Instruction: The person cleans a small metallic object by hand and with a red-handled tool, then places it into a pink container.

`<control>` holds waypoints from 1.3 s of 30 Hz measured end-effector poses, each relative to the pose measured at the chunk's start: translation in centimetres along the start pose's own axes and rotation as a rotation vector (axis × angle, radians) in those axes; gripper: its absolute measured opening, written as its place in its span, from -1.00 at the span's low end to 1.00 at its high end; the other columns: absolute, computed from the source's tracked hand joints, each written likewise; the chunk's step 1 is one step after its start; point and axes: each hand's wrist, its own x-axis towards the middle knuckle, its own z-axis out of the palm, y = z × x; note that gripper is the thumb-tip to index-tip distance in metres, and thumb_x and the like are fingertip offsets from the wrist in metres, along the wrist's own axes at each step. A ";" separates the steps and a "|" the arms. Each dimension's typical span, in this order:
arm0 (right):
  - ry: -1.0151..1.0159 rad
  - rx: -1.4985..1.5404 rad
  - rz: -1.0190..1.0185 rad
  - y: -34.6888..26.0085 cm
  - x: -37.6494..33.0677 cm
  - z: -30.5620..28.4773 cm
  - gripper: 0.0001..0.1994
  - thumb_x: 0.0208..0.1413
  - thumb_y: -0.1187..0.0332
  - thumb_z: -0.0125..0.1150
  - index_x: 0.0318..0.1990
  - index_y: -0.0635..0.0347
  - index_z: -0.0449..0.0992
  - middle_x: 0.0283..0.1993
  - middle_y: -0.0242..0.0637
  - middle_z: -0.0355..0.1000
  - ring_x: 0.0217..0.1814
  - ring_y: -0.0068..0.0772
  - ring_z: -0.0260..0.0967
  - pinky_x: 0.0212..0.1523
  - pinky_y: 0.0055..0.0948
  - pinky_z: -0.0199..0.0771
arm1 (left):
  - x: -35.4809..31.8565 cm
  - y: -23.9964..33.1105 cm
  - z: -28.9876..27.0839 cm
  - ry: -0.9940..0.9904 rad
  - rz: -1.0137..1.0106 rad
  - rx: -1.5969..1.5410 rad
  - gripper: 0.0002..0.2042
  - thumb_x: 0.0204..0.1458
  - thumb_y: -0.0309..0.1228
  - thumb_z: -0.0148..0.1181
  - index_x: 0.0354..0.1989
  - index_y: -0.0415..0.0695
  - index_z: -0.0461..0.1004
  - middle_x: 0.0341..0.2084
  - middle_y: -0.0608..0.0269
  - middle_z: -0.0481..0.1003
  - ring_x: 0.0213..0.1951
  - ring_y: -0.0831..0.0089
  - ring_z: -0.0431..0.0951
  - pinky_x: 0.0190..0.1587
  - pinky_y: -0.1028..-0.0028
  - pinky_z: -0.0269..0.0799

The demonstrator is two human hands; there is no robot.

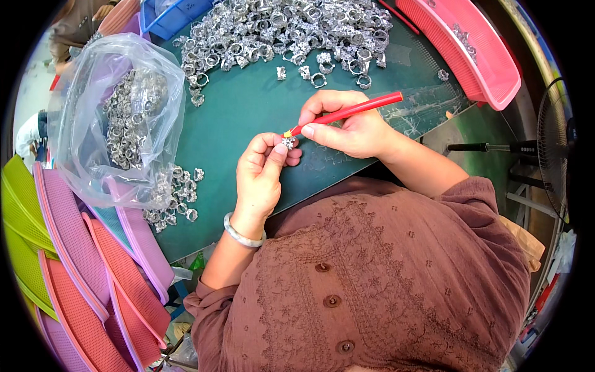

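Fingertips of my left hand (pixel 263 170) pinch one silver ring (pixel 288 143); my right hand (pixel 347 127), at two o'clock, grips a red tool (pixel 347 111) whose tip could flick it loose.

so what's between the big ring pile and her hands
Mostly bare green mat in the head view, with a few loose rings strayed below the ring pile, above the left hand and right hand.
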 end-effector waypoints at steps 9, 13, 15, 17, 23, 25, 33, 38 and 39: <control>-0.036 0.002 -0.041 0.4 0.1 0.1 -0.93 -0.07 0.49 0.17 -0.42 0.27 0.44 -0.44 -0.36 0.39 -0.40 -0.60 0.32 -0.38 -0.57 0.32 | 0.0 -0.1 -0.1 0.000 0.006 0.022 -0.91 0.11 -0.50 -0.07 -0.28 -0.23 0.32 -0.34 0.19 0.46 -0.36 0.50 0.48 -0.22 0.52 0.41; -0.045 -0.010 -0.018 0.4 0.2 0.0 -0.94 -0.07 0.48 0.17 -0.43 0.27 0.44 -0.45 -0.36 0.39 -0.41 -0.60 0.31 -0.39 -0.57 0.31 | 0.0 0.0 0.0 0.004 0.005 0.016 -0.92 0.11 -0.49 -0.07 -0.28 -0.22 0.32 -0.35 0.19 0.46 -0.37 0.50 0.47 -0.22 0.52 0.41; -0.041 -0.012 -0.024 0.5 0.2 0.0 -0.94 -0.07 0.48 0.17 -0.43 0.27 0.44 -0.45 -0.36 0.39 -0.42 -0.60 0.31 -0.40 -0.58 0.30 | 0.0 -0.1 0.0 0.003 0.007 0.009 -0.92 0.11 -0.49 -0.07 -0.29 -0.22 0.32 -0.34 0.19 0.46 -0.37 0.50 0.47 -0.22 0.52 0.41; -0.036 -0.014 -0.032 0.5 0.1 0.0 -0.94 -0.07 0.48 0.17 -0.43 0.27 0.44 -0.45 -0.36 0.39 -0.42 -0.60 0.31 -0.40 -0.58 0.30 | 0.0 -0.2 0.0 0.000 0.009 0.011 -0.92 0.11 -0.49 -0.07 -0.29 -0.22 0.32 -0.34 0.18 0.46 -0.37 0.50 0.47 -0.22 0.52 0.41; -0.037 -0.004 -0.033 0.5 0.2 -0.2 -0.94 -0.07 0.48 0.16 -0.44 0.27 0.43 -0.47 -0.37 0.39 -0.43 -0.60 0.30 -0.41 -0.58 0.30 | 0.0 -0.2 0.0 0.005 0.010 0.018 -0.93 0.10 -0.50 -0.06 -0.29 -0.21 0.32 -0.34 0.17 0.47 -0.37 0.51 0.47 -0.23 0.52 0.41; -0.027 0.005 -0.027 0.4 0.1 -0.2 -0.94 -0.07 0.48 0.16 -0.44 0.26 0.44 -0.47 -0.37 0.39 -0.44 -0.61 0.29 -0.41 -0.59 0.29 | 0.0 -0.2 0.0 0.002 0.011 0.014 -0.93 0.10 -0.50 -0.07 -0.30 -0.22 0.32 -0.34 0.18 0.46 -0.37 0.52 0.47 -0.23 0.54 0.40; 0.104 0.280 0.113 0.4 0.2 -0.5 -0.94 -0.07 0.48 0.14 -0.45 0.27 0.42 -0.48 -0.42 0.36 -0.43 -0.66 0.28 -0.41 -0.61 0.29 | 0.1 -0.2 -0.2 -0.007 0.026 0.006 -0.93 0.11 -0.51 -0.08 -0.28 -0.20 0.31 -0.30 0.15 0.46 -0.34 0.48 0.47 -0.21 0.51 0.41; 0.120 0.291 0.106 0.6 0.1 -0.5 -0.94 -0.07 0.48 0.14 -0.45 0.28 0.42 -0.47 -0.42 0.35 -0.43 -0.66 0.26 -0.41 -0.62 0.27 | 0.1 -0.1 -0.1 -0.009 0.027 0.003 -0.93 0.11 -0.52 -0.08 -0.28 -0.20 0.31 -0.30 0.15 0.46 -0.34 0.49 0.47 -0.21 0.51 0.41; 0.117 0.286 0.104 0.6 0.1 -0.5 -0.94 -0.07 0.48 0.14 -0.45 0.28 0.42 -0.46 -0.42 0.35 -0.43 -0.66 0.26 -0.41 -0.62 0.27 | 0.1 -0.1 -0.1 -0.008 0.026 0.007 -0.93 0.10 -0.52 -0.09 -0.28 -0.20 0.31 -0.30 0.15 0.46 -0.34 0.49 0.47 -0.21 0.51 0.41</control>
